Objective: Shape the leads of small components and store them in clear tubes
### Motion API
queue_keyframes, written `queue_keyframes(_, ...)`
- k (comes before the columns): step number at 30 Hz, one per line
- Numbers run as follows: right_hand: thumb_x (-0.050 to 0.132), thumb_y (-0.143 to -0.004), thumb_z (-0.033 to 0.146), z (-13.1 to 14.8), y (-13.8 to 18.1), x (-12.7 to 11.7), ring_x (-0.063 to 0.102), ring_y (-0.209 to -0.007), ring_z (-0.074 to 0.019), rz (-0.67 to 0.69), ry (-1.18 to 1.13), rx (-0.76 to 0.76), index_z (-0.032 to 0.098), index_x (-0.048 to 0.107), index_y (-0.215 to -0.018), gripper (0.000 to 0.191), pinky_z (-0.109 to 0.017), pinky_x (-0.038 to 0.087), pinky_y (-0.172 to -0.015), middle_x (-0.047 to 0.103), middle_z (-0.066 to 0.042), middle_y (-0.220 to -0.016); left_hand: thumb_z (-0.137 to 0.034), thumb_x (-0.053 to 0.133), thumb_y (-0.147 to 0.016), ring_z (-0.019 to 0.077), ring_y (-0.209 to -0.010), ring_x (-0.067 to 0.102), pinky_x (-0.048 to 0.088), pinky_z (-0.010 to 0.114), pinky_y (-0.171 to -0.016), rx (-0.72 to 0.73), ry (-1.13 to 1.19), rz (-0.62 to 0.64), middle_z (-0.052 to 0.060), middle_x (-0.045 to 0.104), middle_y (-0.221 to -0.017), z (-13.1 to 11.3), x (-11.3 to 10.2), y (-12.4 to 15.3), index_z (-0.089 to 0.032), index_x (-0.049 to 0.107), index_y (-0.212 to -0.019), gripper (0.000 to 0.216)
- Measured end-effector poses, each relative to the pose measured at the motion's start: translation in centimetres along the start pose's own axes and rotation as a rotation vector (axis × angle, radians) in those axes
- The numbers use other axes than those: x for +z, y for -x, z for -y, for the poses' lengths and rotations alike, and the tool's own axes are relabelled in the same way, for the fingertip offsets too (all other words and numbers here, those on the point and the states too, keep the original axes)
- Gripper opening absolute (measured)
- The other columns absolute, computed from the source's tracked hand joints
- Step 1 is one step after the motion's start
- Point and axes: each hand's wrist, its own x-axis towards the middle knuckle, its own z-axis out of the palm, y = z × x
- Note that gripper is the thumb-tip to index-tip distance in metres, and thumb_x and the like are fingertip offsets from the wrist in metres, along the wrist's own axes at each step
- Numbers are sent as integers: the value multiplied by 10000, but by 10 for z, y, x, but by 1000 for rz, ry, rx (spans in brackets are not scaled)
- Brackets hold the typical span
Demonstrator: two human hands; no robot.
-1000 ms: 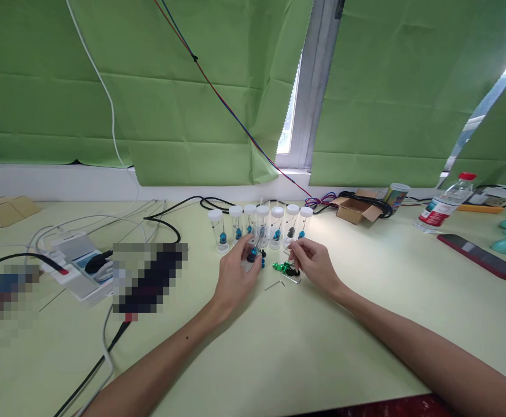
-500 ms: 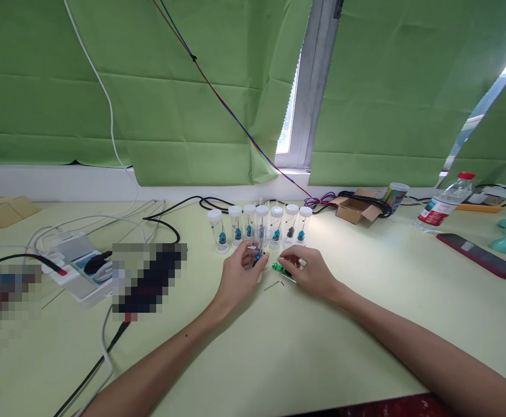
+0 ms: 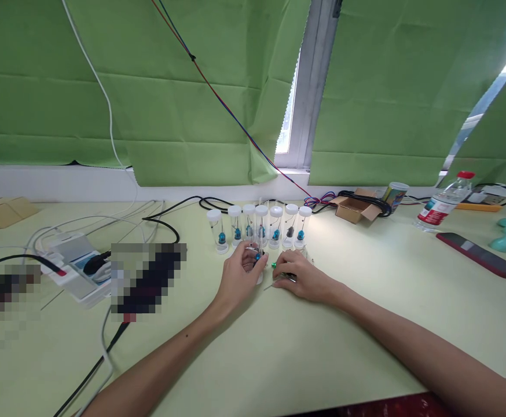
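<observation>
My left hand [image 3: 239, 277] is curled round a small clear vial [image 3: 256, 262] with a blue part inside, held just above the pale green table [image 3: 279, 347]. My right hand [image 3: 301, 275] rests on the table beside it, fingers pinched down over small green and black parts [image 3: 274, 265] and a thin metal pin [image 3: 272, 285]. What the right fingers grip is hidden. Right behind both hands stands a row of several clear vials with white caps [image 3: 261, 227], each with a small blue or dark part inside.
A white power strip [image 3: 76, 264] with plugs and cables lies at the left. A cardboard box [image 3: 354, 209] with black cable, a cup [image 3: 394, 196], a water bottle [image 3: 446, 202] and a dark phone [image 3: 477, 256] sit at the right. Green blinds hang behind.
My right hand has come down and leftward onto the green and black parts, covering most of them. My left hand has kept the vial and shifted slightly towards me.
</observation>
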Motion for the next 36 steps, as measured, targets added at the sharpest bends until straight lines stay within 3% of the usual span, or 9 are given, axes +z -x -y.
queue_keyframes(9,576,-919,191,1,-2,-1,528,-867,-197,33,29,-25,177,651,-853,101,-366,414,-846,596,-61,-872,-442,628,-805,170,-749,647,522,303,-721,21,-39,-44,35,634,-830,0,0,2,-201,533,-1035,346)
queue_keyframes(24,426,-983,173,6,-2,-1,488,-869,-212,80,236,-82,174,565,-853,190,-366,432,-826,561,-80,-888,-400,575,-843,135,-686,553,470,260,-695,202,-348,-151,-3,599,-782,3,-3,-1,-221,559,-1091,307)
queue_keyframes(30,424,-978,161,6,-2,-3,491,-875,-215,8,167,-79,181,535,-877,151,-350,439,-793,572,-85,-903,-353,573,-850,131,-671,515,442,253,-686,268,-419,-161,-6,584,-773,1,-6,-1,-217,577,-1077,265)
queue_keyframes(36,401,-987,173,3,-2,-1,525,-824,-188,-133,48,36,180,523,-918,141,-306,441,-722,585,-74,-879,-313,574,-849,140,-705,540,444,258,-698,300,-478,-172,9,614,-804,2,-9,-3,-202,607,-1069,249)
